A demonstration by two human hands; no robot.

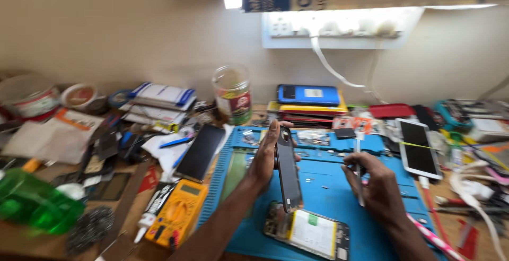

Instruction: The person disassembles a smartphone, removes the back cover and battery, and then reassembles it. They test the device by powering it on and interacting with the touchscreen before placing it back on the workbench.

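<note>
1. Two hands of mine are busy over the blue rubber work mat (pixel 328 197) on the bench.
2. My left hand (pixel 265 157) grips a dark, flat phone screen panel (pixel 288 171), holding it upright on edge.
3. Just below that hand lies the opened phone body (pixel 307 233), its pale battery and circuit boards exposed, so the panel is already lifted off.
4. My right hand (pixel 374 186) is closed around a thin metal tool (pixel 359 173), beside the panel.
5. Left of my left hand lies a yellow multimeter (pixel 177 213), untouched.
</note>
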